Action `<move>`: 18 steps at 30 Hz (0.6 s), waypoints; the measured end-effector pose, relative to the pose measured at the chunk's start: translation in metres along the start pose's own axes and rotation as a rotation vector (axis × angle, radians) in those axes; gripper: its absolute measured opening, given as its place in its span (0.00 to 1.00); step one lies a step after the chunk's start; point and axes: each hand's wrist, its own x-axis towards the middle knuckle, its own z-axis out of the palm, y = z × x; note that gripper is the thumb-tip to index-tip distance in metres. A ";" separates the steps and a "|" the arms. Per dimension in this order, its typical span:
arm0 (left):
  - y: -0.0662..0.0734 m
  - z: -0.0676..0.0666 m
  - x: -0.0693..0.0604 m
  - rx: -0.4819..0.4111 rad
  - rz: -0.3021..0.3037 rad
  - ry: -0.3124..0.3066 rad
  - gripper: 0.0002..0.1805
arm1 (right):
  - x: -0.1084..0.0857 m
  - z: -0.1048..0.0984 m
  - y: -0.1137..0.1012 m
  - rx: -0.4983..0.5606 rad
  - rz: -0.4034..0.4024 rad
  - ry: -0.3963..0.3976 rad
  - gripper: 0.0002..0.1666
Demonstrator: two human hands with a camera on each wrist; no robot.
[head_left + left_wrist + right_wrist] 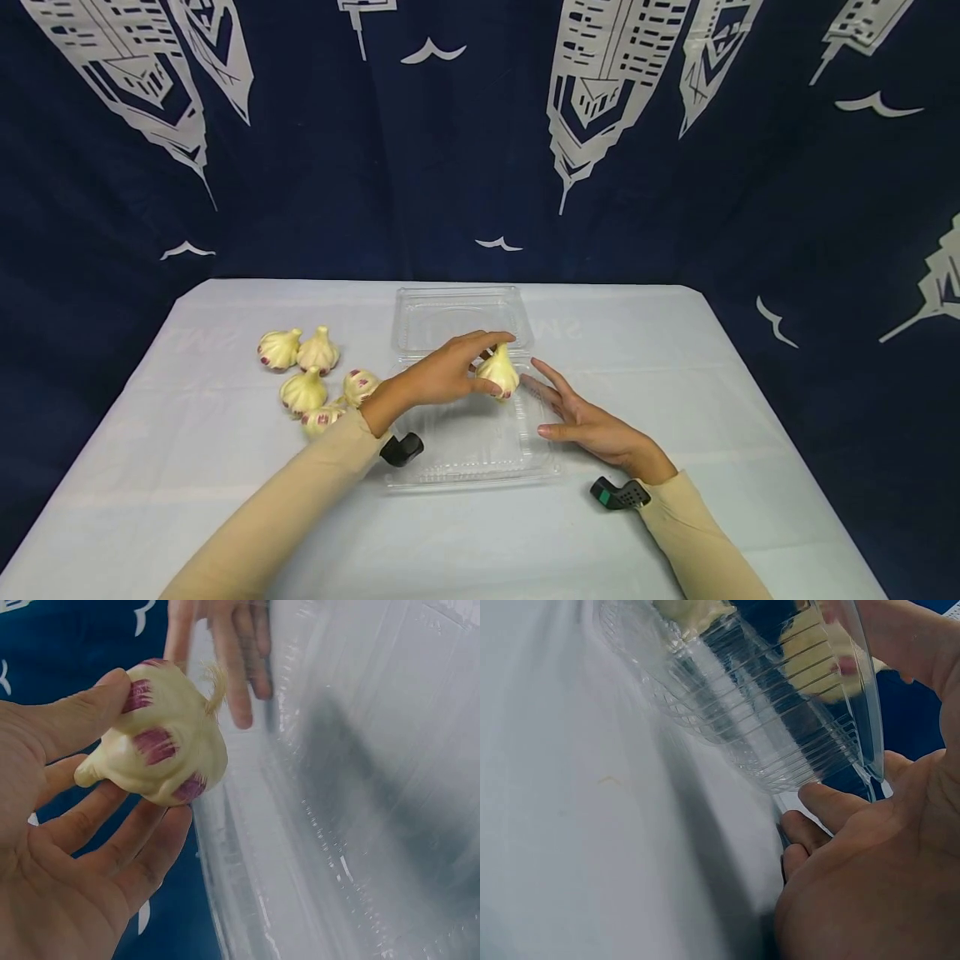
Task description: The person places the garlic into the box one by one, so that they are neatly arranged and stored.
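Observation:
My left hand (446, 371) pinches a garlic bulb (498, 372) between thumb and fingers, above the clear plastic clamshell box (472, 454). In the left wrist view the bulb (161, 746) is pale cream with purple patches and a tuft of roots. The box lies on the table with its lid (461, 321) folded back, away from me. Beside the right wall of the box is my right hand (596, 425), its fingers spread and extended. The right wrist view has these fingers (832, 810) at the ribbed box wall (780, 742); whether they touch it I cannot tell.
To the left of the box several more garlic bulbs (303, 392) lie in a loose cluster, partly behind my left forearm. A white cloth (637, 350) covers the table. Behind it hangs a dark blue curtain (465, 167) with white building prints.

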 end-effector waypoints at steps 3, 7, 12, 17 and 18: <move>0.000 0.006 0.004 0.070 -0.014 -0.006 0.41 | 0.000 0.000 -0.001 0.001 -0.009 -0.005 0.58; 0.000 0.014 0.008 0.146 -0.035 -0.014 0.42 | 0.000 0.001 -0.001 -0.005 -0.017 -0.009 0.58; -0.001 0.023 0.014 0.241 -0.042 -0.029 0.41 | -0.001 0.000 -0.001 -0.002 -0.018 -0.008 0.58; 0.002 0.030 0.018 0.309 -0.060 -0.032 0.40 | -0.001 0.000 0.000 -0.002 -0.024 -0.011 0.57; 0.002 0.031 0.018 0.314 -0.064 -0.027 0.40 | -0.001 0.000 0.000 -0.004 -0.023 -0.010 0.57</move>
